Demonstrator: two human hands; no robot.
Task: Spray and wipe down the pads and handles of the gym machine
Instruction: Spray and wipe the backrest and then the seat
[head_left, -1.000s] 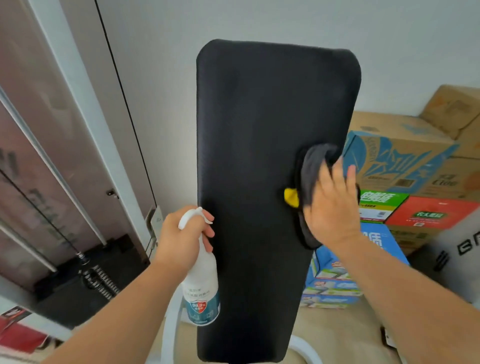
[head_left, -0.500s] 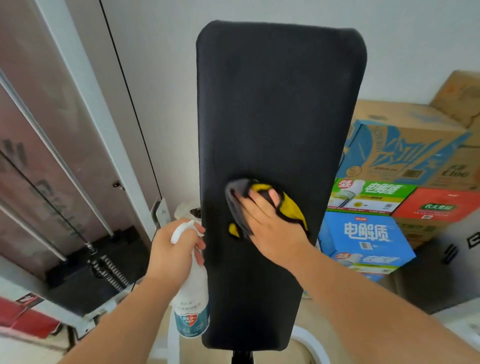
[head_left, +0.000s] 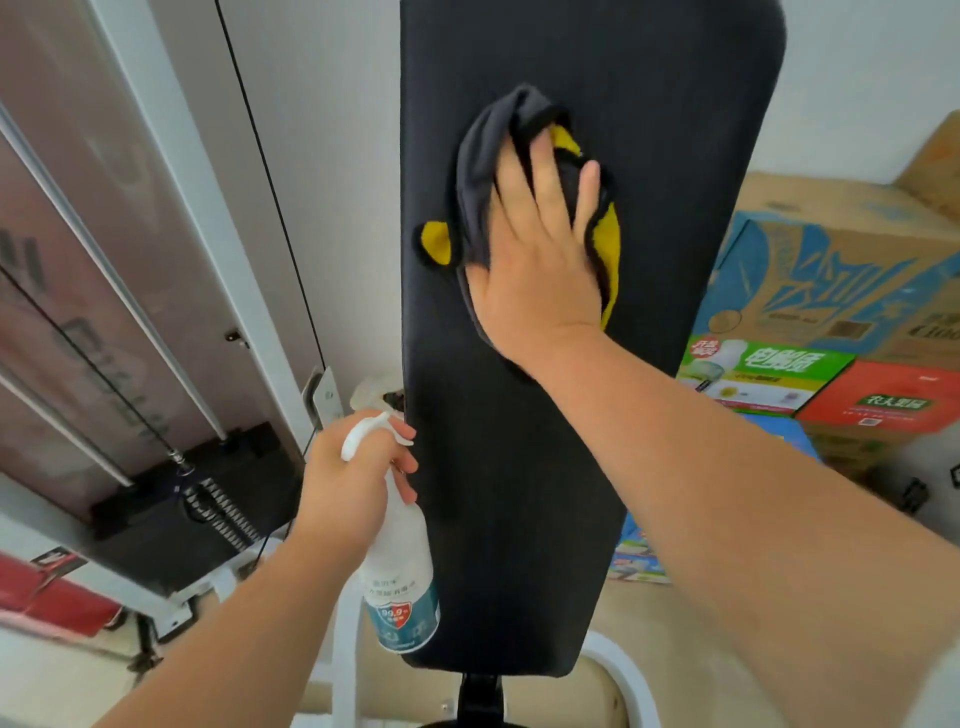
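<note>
Centrally, the right hand's fingers (head_left: 540, 176) lie straight and slightly spread, pressing a dark grey and yellow cloth (head_left: 478, 171) flat against the upright black pad (head_left: 519, 467). The right hand (head_left: 535, 260) covers most of the cloth. 1 yellow corner of the cloth pokes out toward the pad's left edge, and a yellow fold shows along the hand's right side. Cloth and hand sit in the upper half of the pad. Bare pad surface lies open to their right as far as the right edge, and below them down to the bottom edge. The pad's top edge is cut off by the view.

The left hand (head_left: 348, 478) grips the neck of a white spray bottle (head_left: 400, 566), fingers curled around the trigger. The bottle hangs just beside the pad's lower left edge; whether they touch cannot be told. Its teal label carries a shield reading "99.9"; the smaller print is too blurred to read.

Left of the pad stands a weight stack (head_left: 208, 499) with its cable (head_left: 104, 374). Right of the pad, stacked cartons include a green box (head_left: 763, 379) and a red box (head_left: 883, 400), both with blurred characters.
</note>
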